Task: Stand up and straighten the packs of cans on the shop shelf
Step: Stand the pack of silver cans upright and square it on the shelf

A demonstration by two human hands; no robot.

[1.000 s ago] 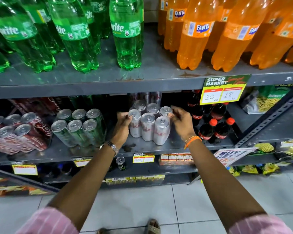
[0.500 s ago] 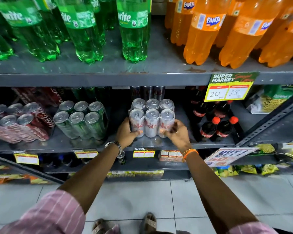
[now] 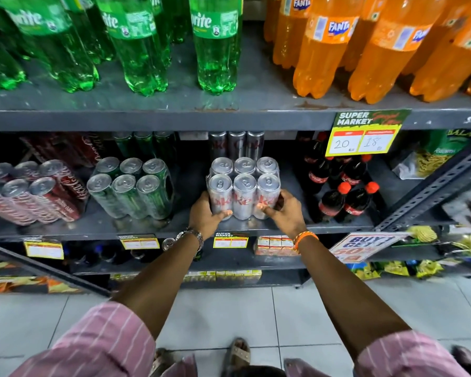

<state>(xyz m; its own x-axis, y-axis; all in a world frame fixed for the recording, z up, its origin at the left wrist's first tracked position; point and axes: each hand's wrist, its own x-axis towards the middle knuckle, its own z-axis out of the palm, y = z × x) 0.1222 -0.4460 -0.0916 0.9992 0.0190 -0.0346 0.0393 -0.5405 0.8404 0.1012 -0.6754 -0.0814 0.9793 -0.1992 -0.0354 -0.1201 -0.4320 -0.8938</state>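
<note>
A shrink-wrapped pack of silver cans (image 3: 244, 186) stands upright in the middle of the grey shelf (image 3: 147, 227). My left hand (image 3: 206, 214) grips its lower left side and my right hand (image 3: 284, 210) grips its lower right side. To the left stands a pack of green cans (image 3: 132, 190), leaning slightly. Further left a pack of red cans (image 3: 36, 195) lies tilted toward the left. Another silver pack (image 3: 237, 145) stands behind in the dark.
Small dark cola bottles (image 3: 346, 191) with red caps stand right of the silver pack. Green bottles (image 3: 136, 44) and orange bottles (image 3: 337, 44) fill the shelf above. A yellow price tag (image 3: 362, 137) hangs from that shelf's edge. Snack packets lie lower right.
Both hands slid from the tops of the silver cans down to the pack's lower sides, and the pack now stands square and upright on the shelf.
</note>
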